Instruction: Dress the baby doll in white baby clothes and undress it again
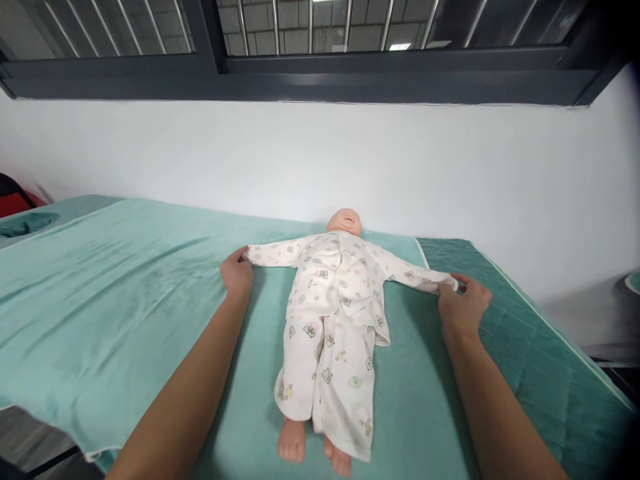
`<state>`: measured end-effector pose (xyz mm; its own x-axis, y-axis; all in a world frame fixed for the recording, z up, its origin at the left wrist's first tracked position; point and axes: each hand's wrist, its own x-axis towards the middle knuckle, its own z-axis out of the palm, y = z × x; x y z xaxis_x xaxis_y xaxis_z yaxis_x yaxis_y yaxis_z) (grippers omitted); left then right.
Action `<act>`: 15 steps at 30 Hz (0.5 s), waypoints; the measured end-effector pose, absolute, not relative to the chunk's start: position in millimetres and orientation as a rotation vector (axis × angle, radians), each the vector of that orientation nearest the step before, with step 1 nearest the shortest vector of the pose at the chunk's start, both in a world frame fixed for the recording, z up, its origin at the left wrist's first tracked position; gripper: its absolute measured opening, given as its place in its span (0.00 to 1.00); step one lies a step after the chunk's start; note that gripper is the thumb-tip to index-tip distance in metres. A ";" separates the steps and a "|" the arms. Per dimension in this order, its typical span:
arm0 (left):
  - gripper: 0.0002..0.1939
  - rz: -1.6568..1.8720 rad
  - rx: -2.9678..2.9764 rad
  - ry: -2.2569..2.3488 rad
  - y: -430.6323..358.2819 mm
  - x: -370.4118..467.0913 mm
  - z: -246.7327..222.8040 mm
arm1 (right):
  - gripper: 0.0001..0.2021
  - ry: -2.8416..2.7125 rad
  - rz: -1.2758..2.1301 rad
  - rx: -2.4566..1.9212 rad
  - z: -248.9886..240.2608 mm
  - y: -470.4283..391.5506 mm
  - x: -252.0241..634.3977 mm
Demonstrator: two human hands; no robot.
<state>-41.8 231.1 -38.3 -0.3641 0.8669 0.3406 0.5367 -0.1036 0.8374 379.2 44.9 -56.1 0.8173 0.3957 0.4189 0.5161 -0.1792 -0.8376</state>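
Observation:
A baby doll [345, 222] lies on its back on a green blanket, head toward the wall and bare feet toward me. It wears a white patterned top [337, 273] and matching trousers [327, 373]. Both sleeves are stretched out sideways. My left hand [237, 272] pinches the cuff of the sleeve [275, 254] on the left. With my right hand [464, 303] I grip the end of the other sleeve [417, 275]. The doll's hands are hidden inside the sleeves or behind my fingers.
The light green blanket [125, 287] spreads over a darker quilted cover [530, 353] that shows on the right. Behind stands a white wall [200, 153] below a dark-framed window [325, 83] with bars. A red and black item [15, 200] sits at the far left edge.

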 end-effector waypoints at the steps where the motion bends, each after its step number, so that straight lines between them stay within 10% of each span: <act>1: 0.25 1.435 1.558 1.860 231.1 -41.0 -38.1 | 0.18 -0.709 -0.197 -1.815 -54.2 45.4 374.9; 15: 0.16 1.609 2.148 1.182 180.0 14.9 -6.9 | 0.21 -1.755 0.047 -1.323 -7.3 25.7 239.3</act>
<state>14.9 180.0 -6.9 0.0830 0.6982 0.7111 0.4703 -0.6566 0.5897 239.3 25.7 -7.3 -0.0126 0.7800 0.6256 0.7453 0.4244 -0.5142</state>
